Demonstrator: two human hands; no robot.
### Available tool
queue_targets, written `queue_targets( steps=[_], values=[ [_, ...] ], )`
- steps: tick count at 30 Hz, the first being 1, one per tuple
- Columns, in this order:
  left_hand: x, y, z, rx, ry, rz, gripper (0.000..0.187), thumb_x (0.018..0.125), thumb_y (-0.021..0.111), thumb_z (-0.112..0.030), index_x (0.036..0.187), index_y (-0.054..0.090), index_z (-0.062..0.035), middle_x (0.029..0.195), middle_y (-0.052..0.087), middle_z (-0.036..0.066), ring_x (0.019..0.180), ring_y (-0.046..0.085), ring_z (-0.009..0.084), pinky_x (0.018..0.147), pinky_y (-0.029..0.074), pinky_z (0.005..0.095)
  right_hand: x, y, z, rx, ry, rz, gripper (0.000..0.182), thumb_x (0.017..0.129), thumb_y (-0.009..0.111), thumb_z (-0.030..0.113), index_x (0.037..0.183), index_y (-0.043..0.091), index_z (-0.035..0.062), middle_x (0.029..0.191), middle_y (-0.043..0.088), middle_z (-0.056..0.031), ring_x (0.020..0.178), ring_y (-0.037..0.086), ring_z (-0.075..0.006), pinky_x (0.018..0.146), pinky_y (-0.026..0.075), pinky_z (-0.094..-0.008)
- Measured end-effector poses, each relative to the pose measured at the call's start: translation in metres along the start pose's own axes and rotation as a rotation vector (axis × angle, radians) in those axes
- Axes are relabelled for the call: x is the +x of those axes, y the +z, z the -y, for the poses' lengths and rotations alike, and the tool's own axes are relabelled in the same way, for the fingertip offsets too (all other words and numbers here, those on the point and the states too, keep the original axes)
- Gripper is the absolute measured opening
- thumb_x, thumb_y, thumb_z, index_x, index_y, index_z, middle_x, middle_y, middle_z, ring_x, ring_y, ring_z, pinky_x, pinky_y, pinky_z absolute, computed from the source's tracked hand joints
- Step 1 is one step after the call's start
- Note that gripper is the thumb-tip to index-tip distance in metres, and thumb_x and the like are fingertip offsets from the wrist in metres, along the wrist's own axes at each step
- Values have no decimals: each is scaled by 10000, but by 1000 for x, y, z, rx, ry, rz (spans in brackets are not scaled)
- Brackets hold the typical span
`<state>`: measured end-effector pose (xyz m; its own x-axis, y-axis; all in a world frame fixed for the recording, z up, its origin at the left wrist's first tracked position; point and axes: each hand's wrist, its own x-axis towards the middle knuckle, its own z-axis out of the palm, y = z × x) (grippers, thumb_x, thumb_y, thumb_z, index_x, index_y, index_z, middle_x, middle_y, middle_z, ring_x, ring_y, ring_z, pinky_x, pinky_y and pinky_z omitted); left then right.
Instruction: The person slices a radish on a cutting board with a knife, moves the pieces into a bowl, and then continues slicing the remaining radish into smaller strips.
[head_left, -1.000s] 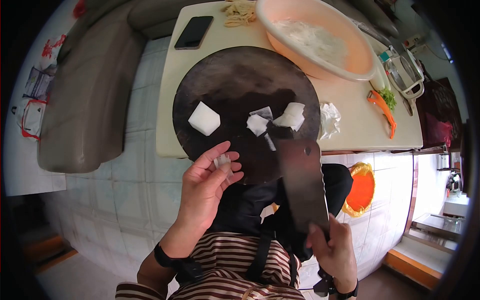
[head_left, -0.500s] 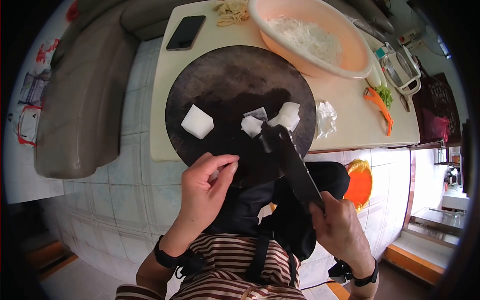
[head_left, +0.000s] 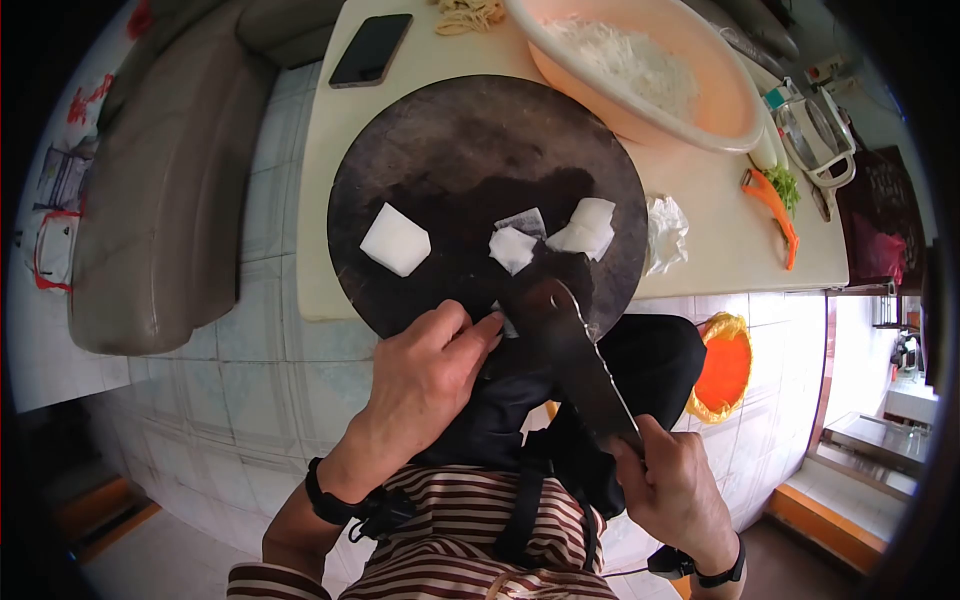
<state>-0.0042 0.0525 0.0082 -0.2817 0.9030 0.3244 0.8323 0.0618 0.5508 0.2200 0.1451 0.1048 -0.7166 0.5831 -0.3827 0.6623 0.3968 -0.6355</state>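
A round dark chopping board (head_left: pixel 470 135) lies at the table's near edge. On it rest a white radish chunk (head_left: pixel 396 240) at the left, a smaller piece (head_left: pixel 513 250) beside a thin translucent slice (head_left: pixel 524 222), and overlapping pieces (head_left: pixel 585 232) at the right. My left hand (head_left: pixel 430 370) is closed at the board's near edge, its fingertips on a thin pale radish slice (head_left: pixel 505 322). My right hand (head_left: pixel 670 480) grips the handle of a cleaver (head_left: pixel 575 360), whose dark blade slants up and left over the near right edge, close to my left fingertips.
A peach basin (head_left: pixel 735 110) with white shreds stands at the back right. A phone (head_left: pixel 371 50) and a beige cloth-like bundle (head_left: pixel 468 15) lie behind the board. Right of it are crumpled foil (head_left: pixel 666 235) and an orange peeler (head_left: pixel 775 215). An orange lined bin (head_left: pixel 722 370) stands on the floor.
My left hand has moved right and slightly up, its fingertips now at a thin slice near the blade. The cleaver has shifted slightly left and down, still in my right hand.
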Motion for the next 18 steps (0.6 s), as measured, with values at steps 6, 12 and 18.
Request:
queue_targets(
  steps=[6,12,18],
  values=[
    [-1,3,3,26,55,-11,183,819,730,-64,1001,716,-63,730,490,28,600,550,173,470,452,304,-5,1,9,14,4,35,137,876,618,11,845,484,8,569,527,-166,492,556,-385,442,424,-423],
    [-1,1,3,31,67,-1,196,813,729,-54,1008,718,-66,734,486,24,594,541,160,460,446,298,-2,8,11,9,-17,29,149,874,610,-12,798,483,-20,494,496,-169,436,549,-363,409,371,-398],
    [1,1,3,24,78,4,214,787,725,-36,999,719,-61,739,490,27,605,555,168,468,463,298,15,19,18,-224,-190,-24,164,810,614,-4,786,452,7,569,512,-130,454,542,-320,425,417,-391]
  ],
)
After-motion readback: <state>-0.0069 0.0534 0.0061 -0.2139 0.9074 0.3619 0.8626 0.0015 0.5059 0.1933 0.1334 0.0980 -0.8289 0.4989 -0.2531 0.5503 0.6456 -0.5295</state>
